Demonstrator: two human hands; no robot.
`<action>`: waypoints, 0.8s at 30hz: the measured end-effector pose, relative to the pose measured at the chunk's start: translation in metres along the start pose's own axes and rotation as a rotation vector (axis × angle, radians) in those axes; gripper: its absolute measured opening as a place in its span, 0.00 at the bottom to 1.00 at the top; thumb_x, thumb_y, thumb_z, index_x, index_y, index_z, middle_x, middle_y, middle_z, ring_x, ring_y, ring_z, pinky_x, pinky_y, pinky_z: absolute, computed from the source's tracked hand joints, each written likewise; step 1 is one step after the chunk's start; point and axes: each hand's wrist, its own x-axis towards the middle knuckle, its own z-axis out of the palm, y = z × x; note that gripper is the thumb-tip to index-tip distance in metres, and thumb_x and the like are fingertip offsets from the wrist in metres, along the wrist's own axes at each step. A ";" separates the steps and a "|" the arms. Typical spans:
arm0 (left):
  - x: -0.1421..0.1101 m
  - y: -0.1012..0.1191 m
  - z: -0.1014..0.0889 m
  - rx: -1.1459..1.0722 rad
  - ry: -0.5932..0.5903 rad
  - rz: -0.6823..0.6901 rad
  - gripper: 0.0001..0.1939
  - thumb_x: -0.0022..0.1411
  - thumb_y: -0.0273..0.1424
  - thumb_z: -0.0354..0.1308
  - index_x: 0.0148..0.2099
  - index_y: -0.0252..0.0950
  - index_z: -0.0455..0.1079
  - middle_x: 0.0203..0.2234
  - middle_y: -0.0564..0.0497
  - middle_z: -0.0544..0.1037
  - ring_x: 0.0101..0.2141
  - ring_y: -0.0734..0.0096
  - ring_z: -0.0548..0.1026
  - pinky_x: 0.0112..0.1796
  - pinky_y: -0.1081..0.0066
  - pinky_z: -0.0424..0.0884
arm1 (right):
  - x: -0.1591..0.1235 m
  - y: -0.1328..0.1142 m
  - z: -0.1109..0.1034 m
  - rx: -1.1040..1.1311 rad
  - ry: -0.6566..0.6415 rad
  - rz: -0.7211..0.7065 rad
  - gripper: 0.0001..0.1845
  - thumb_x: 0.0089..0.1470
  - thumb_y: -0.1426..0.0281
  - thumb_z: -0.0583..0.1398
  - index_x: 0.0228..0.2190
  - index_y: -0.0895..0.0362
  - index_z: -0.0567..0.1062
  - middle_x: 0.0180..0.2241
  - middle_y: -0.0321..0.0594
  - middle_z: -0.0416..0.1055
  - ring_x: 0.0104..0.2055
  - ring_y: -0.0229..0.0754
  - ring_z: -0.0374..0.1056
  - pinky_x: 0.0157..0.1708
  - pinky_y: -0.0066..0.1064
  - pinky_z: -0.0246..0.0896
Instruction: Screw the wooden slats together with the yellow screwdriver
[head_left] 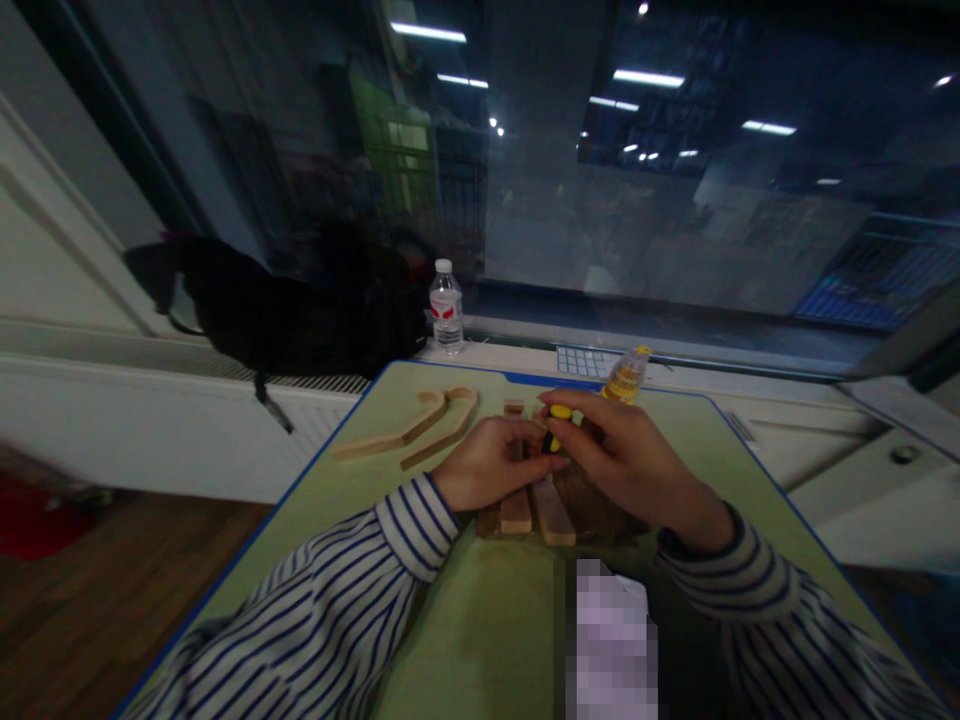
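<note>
My right hand (pixel 634 460) is closed, thumb and fingers pinching a small yellow-and-black tool (pixel 560 412) whose exact kind I cannot make out. Facing it, my left hand (pixel 491 465) is closed too, its thumb stretched toward the tool's lower end; what it grips is hidden. Beneath both hands lie two wooden strips, a left strip (pixel 516 512) and a right strip (pixel 553 515), on a dark brown board (pixel 600 510). Left of my hands, two hook-ended wooden pieces lie side by side, a longer one (pixel 390 440) and a shorter one (pixel 442 440).
The green table (pixel 450 640) has a blue edge. At its far right side stands a small bottle (pixel 626 378) of yellow liquid. A water bottle (pixel 447 310) and a black bag (pixel 300 310) rest on the windowsill. A pixelated patch covers the near table edge.
</note>
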 end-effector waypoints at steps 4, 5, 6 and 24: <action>0.000 0.003 -0.001 0.046 -0.008 0.008 0.12 0.59 0.37 0.56 0.35 0.32 0.74 0.25 0.53 0.75 0.26 0.75 0.68 0.29 0.75 0.63 | 0.001 0.000 0.000 0.001 0.006 0.030 0.13 0.58 0.68 0.57 0.45 0.53 0.72 0.40 0.38 0.76 0.40 0.39 0.72 0.41 0.31 0.66; 0.000 0.004 -0.001 0.055 -0.006 0.008 0.12 0.59 0.36 0.56 0.35 0.32 0.74 0.24 0.54 0.74 0.25 0.75 0.67 0.28 0.75 0.62 | 0.000 0.001 0.000 0.001 0.007 0.040 0.12 0.58 0.68 0.57 0.45 0.53 0.72 0.39 0.38 0.76 0.38 0.39 0.72 0.39 0.30 0.66; 0.000 0.005 -0.001 0.060 -0.005 0.008 0.12 0.59 0.36 0.56 0.35 0.32 0.74 0.23 0.54 0.73 0.25 0.76 0.66 0.27 0.76 0.61 | 0.000 0.001 0.001 0.001 0.010 0.048 0.12 0.57 0.68 0.57 0.44 0.53 0.72 0.37 0.38 0.76 0.37 0.39 0.72 0.37 0.30 0.66; 0.000 0.005 0.002 0.009 0.093 0.019 0.13 0.54 0.37 0.62 0.40 0.35 0.74 0.31 0.52 0.78 0.32 0.71 0.73 0.35 0.73 0.67 | -0.001 0.005 0.005 0.010 0.047 0.117 0.12 0.57 0.64 0.58 0.42 0.54 0.70 0.28 0.34 0.70 0.21 0.33 0.61 0.20 0.26 0.55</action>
